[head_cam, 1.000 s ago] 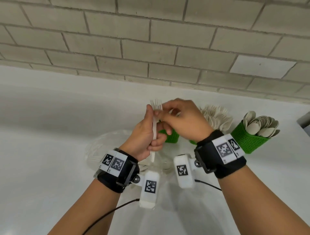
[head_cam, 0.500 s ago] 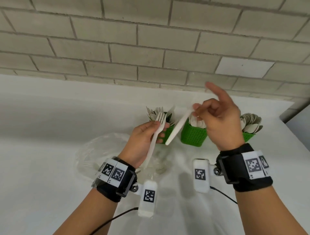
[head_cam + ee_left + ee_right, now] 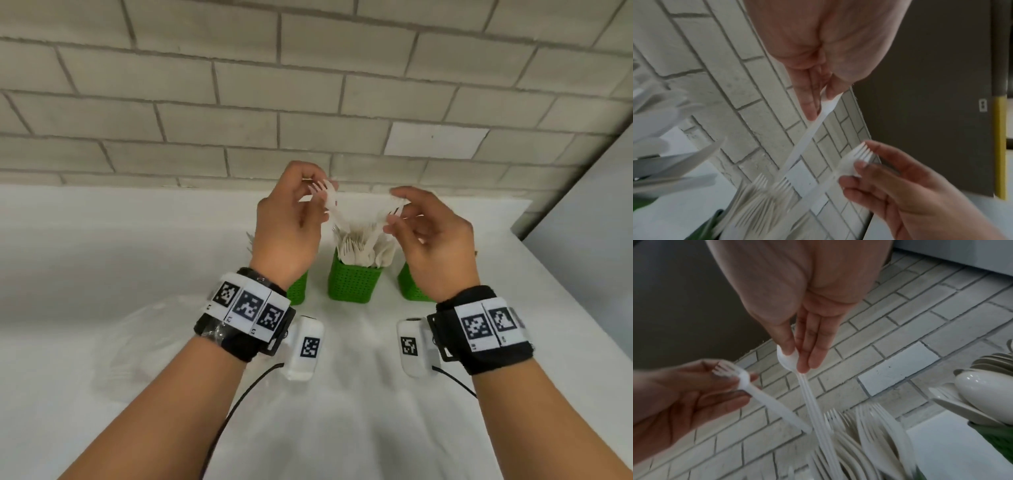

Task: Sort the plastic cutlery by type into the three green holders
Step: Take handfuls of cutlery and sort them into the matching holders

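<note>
My left hand [image 3: 320, 195] pinches a white plastic fork [image 3: 330, 204] by its head, tines up. My right hand [image 3: 394, 212] pinches a second fork [image 3: 849, 167] the same way, its tines showing in the left wrist view. Both handles slant down and meet among the forks packed in the middle green holder [image 3: 352, 284]. The left green holder [image 3: 298, 291] is mostly hidden behind my left wrist. My right hand covers much of the right green holder [image 3: 411, 291], where spoons [image 3: 982, 386] stand.
A crumpled clear plastic bag [image 3: 144, 342] lies on the white table [image 3: 102, 240] to the left of my left forearm. A brick wall [image 3: 308, 102] rises right behind the holders. The table's right edge [image 3: 565, 274] runs close past the right holder.
Both hands have risen and moved back over the middle holder. The two forks, held apart before, now point handle-down into it.
</note>
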`<state>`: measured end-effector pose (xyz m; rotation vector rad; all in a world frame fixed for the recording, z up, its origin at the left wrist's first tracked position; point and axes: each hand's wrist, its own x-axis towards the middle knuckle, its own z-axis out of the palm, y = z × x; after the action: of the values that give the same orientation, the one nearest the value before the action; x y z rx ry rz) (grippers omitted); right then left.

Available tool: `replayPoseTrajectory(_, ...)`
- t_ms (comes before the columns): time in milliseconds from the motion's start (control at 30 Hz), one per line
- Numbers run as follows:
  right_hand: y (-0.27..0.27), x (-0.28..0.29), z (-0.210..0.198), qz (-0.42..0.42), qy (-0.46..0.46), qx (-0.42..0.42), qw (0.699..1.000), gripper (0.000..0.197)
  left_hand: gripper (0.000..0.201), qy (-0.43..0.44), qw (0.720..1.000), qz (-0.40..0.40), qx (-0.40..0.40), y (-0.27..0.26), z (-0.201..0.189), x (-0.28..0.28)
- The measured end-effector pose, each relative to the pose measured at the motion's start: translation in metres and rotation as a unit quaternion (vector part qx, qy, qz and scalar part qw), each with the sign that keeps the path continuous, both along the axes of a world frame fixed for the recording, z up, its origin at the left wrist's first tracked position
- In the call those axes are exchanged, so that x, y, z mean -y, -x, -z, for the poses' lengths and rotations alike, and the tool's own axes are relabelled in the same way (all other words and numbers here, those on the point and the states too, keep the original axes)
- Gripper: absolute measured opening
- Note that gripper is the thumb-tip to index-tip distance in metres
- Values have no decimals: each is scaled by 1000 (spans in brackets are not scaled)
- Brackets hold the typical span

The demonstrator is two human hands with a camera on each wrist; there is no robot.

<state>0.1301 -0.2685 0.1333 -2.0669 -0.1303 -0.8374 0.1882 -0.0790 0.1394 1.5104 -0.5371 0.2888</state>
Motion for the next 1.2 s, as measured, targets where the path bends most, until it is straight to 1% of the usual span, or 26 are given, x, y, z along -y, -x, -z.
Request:
replayPoseTrajectory(67, -3, -1, 11, -5, 29, 0, 1000, 30, 20, -56, 998, -15, 10, -2, 12, 11)
replayPoseTrajectory(167, -6, 2, 22, 1, 57, 28, 998, 31, 19, -123, 992, -29, 9, -1, 29, 21)
replayPoseTrajectory(233, -7, 6, 21, 4, 48, 43, 998, 31, 16, -137, 989, -44, 20, 1, 31, 23)
replayPoseTrajectory(300, -7, 8, 20, -3, 36, 57, 998, 30, 11, -126, 990, -61, 35, 1, 27, 22)
replayPoseTrajectory(333, -7, 8, 21, -6, 47, 62, 997, 30, 10, -118, 990, -66, 38, 0, 25, 20)
replayPoseTrajectory(400, -7, 7, 28, -6, 100, 63, 993, 29, 10, -113, 990, -68, 42, -2, 22, 19)
replayPoseTrajectory(500, -14, 10, 49, 4, 164, 38, 986, 28, 14, -115, 990, -70, 51, -5, 20, 21)
replayPoseTrajectory(567, -19, 13, 63, 43, 259, 24, 965, 28, 13, -124, 988, -69, 60, -8, 17, 23)
replayPoseTrajectory(633, -20, 10, 73, 87, 331, 6, 940, 29, 11, -168, 979, -74, 87, -11, 14, 27)
replayPoseTrajectory(667, -20, 7, 76, 97, 343, 0, 935, 31, 12, -198, 972, -77, 101, -13, 13, 30)
replayPoseTrajectory(733, -18, 2, 76, 96, 333, 0, 938, 34, 16, -251, 958, -81, 110, -17, 10, 35)
replayPoseTrajectory(800, -16, 1, 74, 88, 284, 7, 955, 37, 22, -293, 946, -79, 116, -23, 6, 40)
replayPoseTrajectory(900, -11, 2, 69, 87, 174, 22, 981, 38, 25, -338, 927, -66, 147, -34, 1, 44)
replayPoseTrajectory(1000, -7, 6, 66, 86, 125, 21, 988, 37, 25, -379, 909, -59, 165, -44, 3, 51)
replayPoseTrajectory(1100, -4, 10, 66, 89, 117, 9, 989, 39, 29, -458, 862, -109, 188, -50, 8, 57)
replayPoseTrajectory(1133, -3, 10, 66, 88, 115, 6, 989, 39, 28, -493, 842, -114, 188, -51, 8, 59)
replayPoseTrajectory(1200, -3, 11, 63, 86, 108, 3, 990, 38, 26, -576, 793, -93, 175, -52, 12, 59)
